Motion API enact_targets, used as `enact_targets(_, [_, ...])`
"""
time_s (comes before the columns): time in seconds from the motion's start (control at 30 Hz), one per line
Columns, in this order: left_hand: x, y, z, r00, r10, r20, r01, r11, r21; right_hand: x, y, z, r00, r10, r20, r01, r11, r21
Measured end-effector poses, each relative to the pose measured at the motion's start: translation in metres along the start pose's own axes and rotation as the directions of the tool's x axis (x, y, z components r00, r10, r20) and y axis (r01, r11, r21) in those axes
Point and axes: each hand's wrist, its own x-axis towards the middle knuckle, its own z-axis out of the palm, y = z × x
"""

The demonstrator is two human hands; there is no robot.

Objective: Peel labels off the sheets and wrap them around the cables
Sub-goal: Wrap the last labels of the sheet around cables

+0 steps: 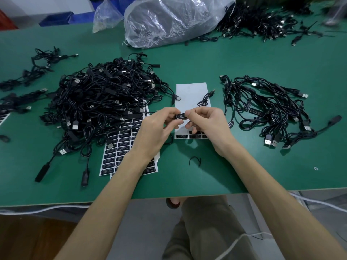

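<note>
Left hand (157, 126) and right hand (204, 121) are pinching a labelled cable block (181, 116) between them, just above the tabletop (244, 166) — its long axis is running 9 to 3 o'clock, the left gripping the 9 o'clock end and the right the 3 o'clock end, both equally near.

Black label (181, 116), pinched between left hand (155, 128) and right hand (206, 121): white print, larger line reads roughly "CONTROLLER", first part hidden by fingers; smaller lines illegible.
Label sheets (124, 145) on tabletop (262, 166), left of hands: rows of black labels, white print, too small to read.
Mostly peeled white sheet (191, 94) behind hands: few black labels on bottom row (193, 136), print unreadable.
Cable pile (266, 109) at right: black labels wrapped on cables, white lines, illegible.
</note>
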Motion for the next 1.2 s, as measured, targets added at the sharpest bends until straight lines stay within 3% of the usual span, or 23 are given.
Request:
enact_targets(0.57, [-0.0009,-0.0005,-0.0004,1.0,0.028,0.012,-0.029,0.999,0.044,-0.0005,0.0001,0.0011,1.0,0.0,0.003,0.0,0.999,-0.033])
enact_targets(1.2, [-0.0012,-0.0031,-0.0018,0.998,0.039,0.039,-0.038,0.999,-0.024,-0.0085,-0.005,0.0068,0.996,-0.072,-0.049,0.06,0.976,-0.208])
